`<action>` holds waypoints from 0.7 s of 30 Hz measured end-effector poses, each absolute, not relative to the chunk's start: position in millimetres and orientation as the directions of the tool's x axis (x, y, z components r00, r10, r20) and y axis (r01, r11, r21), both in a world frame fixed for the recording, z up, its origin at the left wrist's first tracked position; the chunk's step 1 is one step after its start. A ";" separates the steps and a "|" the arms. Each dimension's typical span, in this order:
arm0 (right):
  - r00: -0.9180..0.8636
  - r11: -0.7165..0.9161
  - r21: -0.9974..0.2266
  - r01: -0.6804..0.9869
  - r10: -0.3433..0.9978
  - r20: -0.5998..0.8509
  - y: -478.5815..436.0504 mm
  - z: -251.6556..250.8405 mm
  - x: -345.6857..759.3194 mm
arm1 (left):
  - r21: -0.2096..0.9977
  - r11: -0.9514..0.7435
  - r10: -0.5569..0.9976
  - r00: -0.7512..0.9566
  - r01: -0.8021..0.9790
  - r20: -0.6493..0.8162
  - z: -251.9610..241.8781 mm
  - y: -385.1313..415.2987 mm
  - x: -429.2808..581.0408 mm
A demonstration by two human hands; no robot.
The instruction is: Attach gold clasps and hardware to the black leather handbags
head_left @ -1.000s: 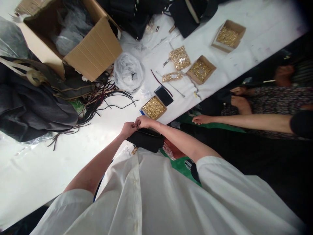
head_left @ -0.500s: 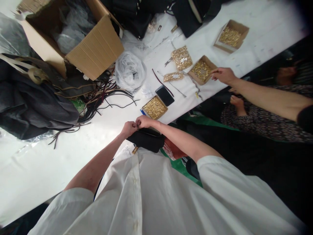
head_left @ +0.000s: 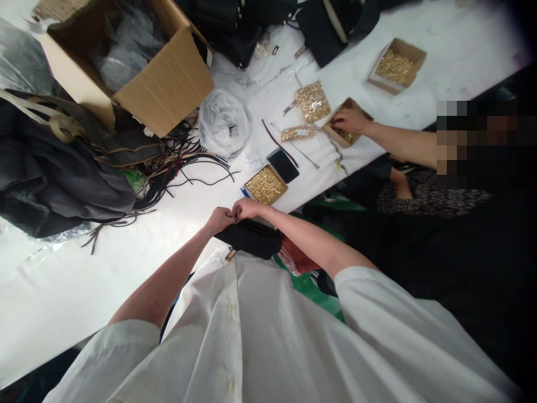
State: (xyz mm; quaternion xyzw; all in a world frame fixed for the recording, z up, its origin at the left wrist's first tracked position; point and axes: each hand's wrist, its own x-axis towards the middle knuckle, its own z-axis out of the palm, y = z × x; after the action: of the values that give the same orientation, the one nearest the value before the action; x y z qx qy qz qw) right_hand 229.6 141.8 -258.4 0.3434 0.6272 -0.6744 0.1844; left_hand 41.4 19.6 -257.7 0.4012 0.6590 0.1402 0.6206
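Note:
My left hand [head_left: 220, 219] and my right hand [head_left: 248, 209] meet fingertip to fingertip over the edge of the white table [head_left: 84, 291]. Both are closed in a pinch on a small part that I cannot make out. A black bag [head_left: 251, 238] lies just under them against my body, a gold fitting [head_left: 230, 256] showing at its lower edge. A small open box of gold metal parts [head_left: 265, 184] sits right beyond my hands.
A black phone [head_left: 282, 164] lies beside that box. A co-worker's hand [head_left: 350, 120] reaches into another box of gold parts [head_left: 356, 105]; a third box [head_left: 395, 64] stands farther right. A large cardboard box [head_left: 161, 89], a plastic bag [head_left: 224, 123], black straps [head_left: 184, 168] and dark bags [head_left: 59, 179] fill the left.
My hands have stayed pinched together at the same spot. The co-worker's arm has swung from the table's near edge up across the table, and that hand now rests in a box of gold parts.

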 end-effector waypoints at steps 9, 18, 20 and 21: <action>-0.710 -0.135 -0.732 0.668 0.179 -0.681 145.1 -254.6 229.7 | 0.697 0.626 0.709 0.115 0.349 -0.695 -261.9 18.9 40.6; -0.732 -0.125 -0.749 0.651 0.155 -0.663 146.0 -257.3 228.9 | 0.715 0.598 0.721 0.146 0.361 -0.677 -257.0 24.1 39.7; -0.740 -0.121 -0.753 0.646 0.140 -0.657 147.3 -258.0 229.2 | 0.730 0.576 0.739 0.148 0.368 -0.657 -254.4 25.7 41.9; -0.744 -0.120 -0.756 0.643 0.134 -0.654 147.8 -258.4 229.4 | 0.735 0.566 0.746 0.147 0.372 -0.649 -252.7 26.1 43.0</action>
State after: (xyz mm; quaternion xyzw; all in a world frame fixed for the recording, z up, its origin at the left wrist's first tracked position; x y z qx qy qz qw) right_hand 229.4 147.8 -258.4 0.3051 0.6367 -0.6832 0.1866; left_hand 43.0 26.1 -252.7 0.4402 0.6353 0.1518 0.6161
